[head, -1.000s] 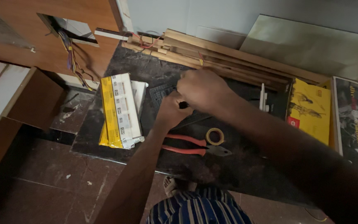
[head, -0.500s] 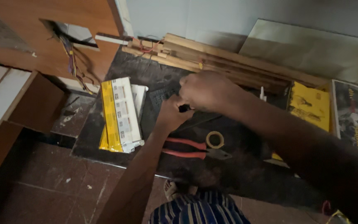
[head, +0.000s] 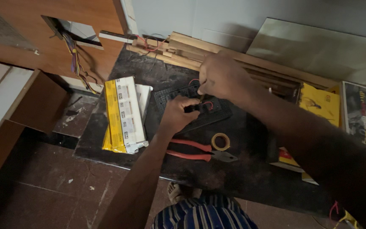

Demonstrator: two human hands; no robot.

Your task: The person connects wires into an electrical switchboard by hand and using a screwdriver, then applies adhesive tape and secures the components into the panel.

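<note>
Switch plate [head: 214, 111] half under hands

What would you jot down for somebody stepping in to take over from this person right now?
Left hand: pressed on the black rectangular switch plate, steadying it on the dark stone slab.
Right hand: pinching a thin red wire above the plate.
Nearby: red-handled pliers and a yellow tape roll lie in front of the plate, the yellow and white carton to its left.
Done: some red wire already sits on the plate.
Left: cannot tell how many connections remain; the hands hide them.
</note>
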